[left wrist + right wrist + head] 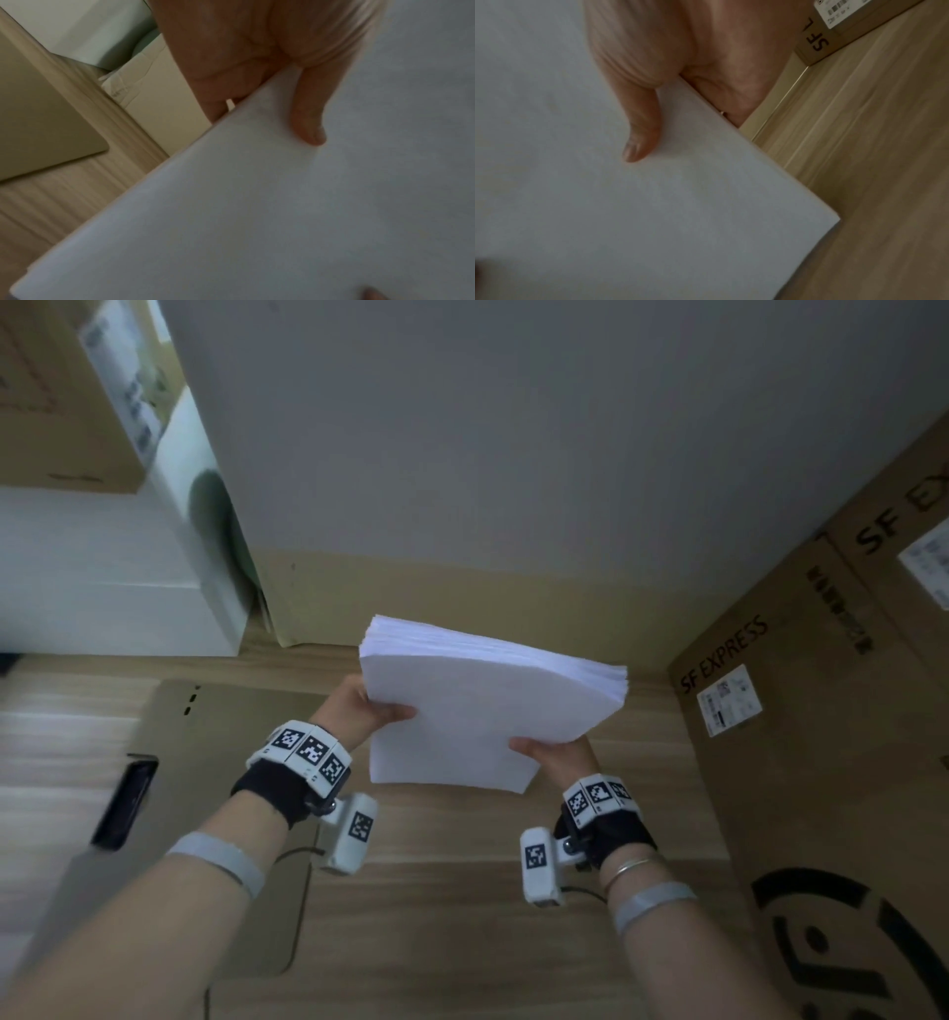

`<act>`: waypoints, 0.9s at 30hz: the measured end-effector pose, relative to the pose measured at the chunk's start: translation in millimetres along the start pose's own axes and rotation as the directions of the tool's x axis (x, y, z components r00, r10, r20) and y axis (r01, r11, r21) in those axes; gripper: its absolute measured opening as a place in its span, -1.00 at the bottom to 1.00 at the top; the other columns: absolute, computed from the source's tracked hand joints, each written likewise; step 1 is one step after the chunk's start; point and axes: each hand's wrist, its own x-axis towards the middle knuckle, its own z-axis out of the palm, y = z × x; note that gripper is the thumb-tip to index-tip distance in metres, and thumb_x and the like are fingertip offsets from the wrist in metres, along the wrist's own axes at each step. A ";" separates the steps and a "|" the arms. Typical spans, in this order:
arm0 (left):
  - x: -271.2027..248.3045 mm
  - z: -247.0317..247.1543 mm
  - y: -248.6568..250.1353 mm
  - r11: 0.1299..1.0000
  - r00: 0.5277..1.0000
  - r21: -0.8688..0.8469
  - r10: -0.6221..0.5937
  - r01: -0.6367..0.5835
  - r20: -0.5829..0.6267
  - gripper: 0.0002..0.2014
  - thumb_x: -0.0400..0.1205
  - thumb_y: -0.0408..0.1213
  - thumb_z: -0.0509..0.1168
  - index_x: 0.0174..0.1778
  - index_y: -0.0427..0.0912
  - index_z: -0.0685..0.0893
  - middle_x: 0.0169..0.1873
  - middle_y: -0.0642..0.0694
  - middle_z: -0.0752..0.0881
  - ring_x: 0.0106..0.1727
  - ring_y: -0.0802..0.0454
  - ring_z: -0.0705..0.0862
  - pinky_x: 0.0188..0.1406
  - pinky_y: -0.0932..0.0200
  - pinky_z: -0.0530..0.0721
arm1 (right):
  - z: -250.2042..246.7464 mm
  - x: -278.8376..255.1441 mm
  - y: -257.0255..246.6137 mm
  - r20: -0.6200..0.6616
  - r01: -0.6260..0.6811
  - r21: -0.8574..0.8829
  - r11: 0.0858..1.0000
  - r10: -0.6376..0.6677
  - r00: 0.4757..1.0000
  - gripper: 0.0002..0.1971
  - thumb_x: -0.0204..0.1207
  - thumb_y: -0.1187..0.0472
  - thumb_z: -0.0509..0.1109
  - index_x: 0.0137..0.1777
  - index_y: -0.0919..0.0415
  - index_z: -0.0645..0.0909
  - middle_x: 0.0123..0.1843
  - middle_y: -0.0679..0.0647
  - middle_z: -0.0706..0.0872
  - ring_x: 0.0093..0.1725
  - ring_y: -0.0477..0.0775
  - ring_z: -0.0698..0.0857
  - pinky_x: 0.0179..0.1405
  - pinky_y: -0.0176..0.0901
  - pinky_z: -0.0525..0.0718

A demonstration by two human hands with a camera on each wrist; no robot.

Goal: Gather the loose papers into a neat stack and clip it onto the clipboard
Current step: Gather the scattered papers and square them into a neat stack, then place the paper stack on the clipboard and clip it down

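It looked like a storage corner: SF Express cartons [801,762] stood stacked against a plain wall [513,428].

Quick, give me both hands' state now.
Left hand: holding the paper stack by its left edge, thumb on top.
Right hand: holding the stack's right edge, thumb on top.
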 end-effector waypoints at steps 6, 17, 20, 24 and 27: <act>-0.2 -1.0 -4.9 1.000 1.000 -0.020 -0.012 0.012 0.002 -0.58 0.30 -0.50 0.54 -0.19 0.11 0.60 -0.31 0.19 0.76 -0.17 0.27 0.67 -0.12 0.31 0.60 | 0.5 0.4 5.8 -0.007 -0.026 -0.012 1.000 0.025 1.000 -0.53 0.27 0.48 0.58 0.10 0.15 0.52 -0.10 -0.08 0.65 -0.01 -0.03 0.65 -0.03 -0.25 0.54; 10.1 11.9 -22.2 0.975 0.973 0.006 -0.222 0.223 -0.070 -0.21 0.14 -0.05 0.60 0.31 -0.19 0.60 0.26 -0.24 0.69 0.29 -0.18 0.64 0.39 -0.11 0.55 | 7.7 5.7 17.9 0.004 -0.112 -0.022 0.993 0.112 0.994 -0.57 0.37 0.28 0.56 0.22 0.26 0.56 0.09 0.11 0.66 0.10 0.04 0.61 0.06 -0.18 0.49; 14.4 14.2 -19.0 0.964 0.952 -0.009 -0.265 0.267 -0.150 -0.47 0.44 -0.27 0.50 0.32 -0.33 0.60 0.17 -0.21 0.70 0.20 -0.14 0.65 0.21 0.10 0.55 | 7.2 13.4 18.6 -0.067 -0.140 -0.026 0.990 0.138 0.988 -0.45 0.31 0.18 0.60 0.28 0.34 0.57 0.17 0.22 0.73 0.13 0.14 0.68 0.06 -0.13 0.56; 14.5 16.0 -14.4 0.960 0.945 -0.009 -0.275 0.278 -0.177 -0.51 0.48 -0.30 0.46 0.29 -0.43 0.60 0.24 -0.32 0.69 0.25 -0.21 0.67 0.13 0.18 0.52 | 3.2 9.5 12.9 -0.061 -0.144 -0.074 0.987 0.140 0.988 -0.59 0.37 0.15 0.56 0.16 0.32 0.61 0.08 0.17 0.74 0.11 0.15 0.69 0.12 -0.13 0.57; 10.2 15.9 -17.9 0.945 0.932 0.021 -0.317 0.326 -0.174 -0.55 0.53 -0.27 0.42 0.25 -0.49 0.62 0.21 -0.40 0.69 0.25 -0.33 0.67 0.06 0.15 0.50 | 4.8 0.3 9.9 -0.040 -0.120 -0.067 0.991 0.117 0.992 -0.79 0.46 0.25 0.48 0.04 0.34 0.67 0.04 0.18 0.77 0.02 0.11 0.70 0.04 -0.19 0.55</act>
